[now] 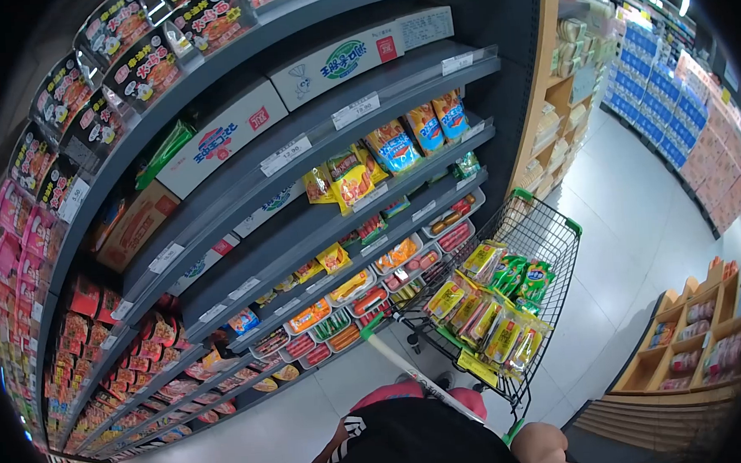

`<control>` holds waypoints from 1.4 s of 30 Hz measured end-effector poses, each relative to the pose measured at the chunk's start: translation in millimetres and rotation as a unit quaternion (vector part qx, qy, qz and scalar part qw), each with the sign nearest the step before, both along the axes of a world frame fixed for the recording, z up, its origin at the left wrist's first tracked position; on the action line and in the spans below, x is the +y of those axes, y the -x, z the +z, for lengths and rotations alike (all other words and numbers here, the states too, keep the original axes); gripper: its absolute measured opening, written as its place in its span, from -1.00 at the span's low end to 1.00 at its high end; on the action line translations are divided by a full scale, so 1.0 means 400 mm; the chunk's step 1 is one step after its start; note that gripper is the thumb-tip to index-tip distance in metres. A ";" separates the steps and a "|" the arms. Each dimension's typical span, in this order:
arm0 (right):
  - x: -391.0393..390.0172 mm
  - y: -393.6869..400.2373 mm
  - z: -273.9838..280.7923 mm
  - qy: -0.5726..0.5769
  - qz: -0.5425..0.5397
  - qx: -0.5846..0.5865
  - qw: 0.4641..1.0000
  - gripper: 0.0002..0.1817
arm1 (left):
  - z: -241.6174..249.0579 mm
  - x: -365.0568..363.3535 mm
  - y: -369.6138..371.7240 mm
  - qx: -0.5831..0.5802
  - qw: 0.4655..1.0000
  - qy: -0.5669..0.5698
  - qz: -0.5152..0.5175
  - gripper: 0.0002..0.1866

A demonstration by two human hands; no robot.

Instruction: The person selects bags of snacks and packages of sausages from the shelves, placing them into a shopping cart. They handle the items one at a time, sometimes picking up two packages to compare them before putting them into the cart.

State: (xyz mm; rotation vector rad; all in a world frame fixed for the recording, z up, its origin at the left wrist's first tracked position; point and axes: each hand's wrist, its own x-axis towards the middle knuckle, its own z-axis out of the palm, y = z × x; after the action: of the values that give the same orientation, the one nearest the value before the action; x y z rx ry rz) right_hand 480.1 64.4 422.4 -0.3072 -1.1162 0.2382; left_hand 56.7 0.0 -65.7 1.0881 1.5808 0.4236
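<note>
Dark shelving (pixel 246 263) stands beside a black wire cart (pixel 548 226) with green corners and a smooth, straight handle (pixel 407 368). The right arm (pixel 543 445) is near the handle's end, the left arm (pixel 335 445) apart; finger spread and grip cannot be told. Glossy yellow packets (pixel 503 335) and crinkled green packets (pixel 534 282) fill the cart.
</note>
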 end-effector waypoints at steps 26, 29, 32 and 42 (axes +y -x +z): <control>-0.086 -0.114 -1.001 0.640 -0.255 -0.386 0.614 -0.58 | 0.053 0.053 0.071 0.022 0.981 0.162 -0.103 -0.72; -0.071 -0.111 -1.001 0.672 -0.232 -0.369 0.598 -0.63 | 0.219 0.121 0.005 -0.022 0.992 0.113 -0.047 -0.75; -0.063 -0.100 -1.006 0.667 -0.276 -0.374 0.583 -0.64 | 0.212 0.209 -0.005 0.025 0.997 -0.055 -0.053 -0.73; -0.054 -0.096 -1.020 0.677 -0.289 -0.378 0.562 -0.44 | 0.606 0.725 -0.509 0.036 0.841 -0.539 -0.031 -0.79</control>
State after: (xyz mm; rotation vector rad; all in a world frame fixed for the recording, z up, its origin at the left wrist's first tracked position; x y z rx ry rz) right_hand 518.3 42.7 14.4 -2.3400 -1.3726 0.3490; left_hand 260.2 290.1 176.6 1.9943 1.3197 1.3347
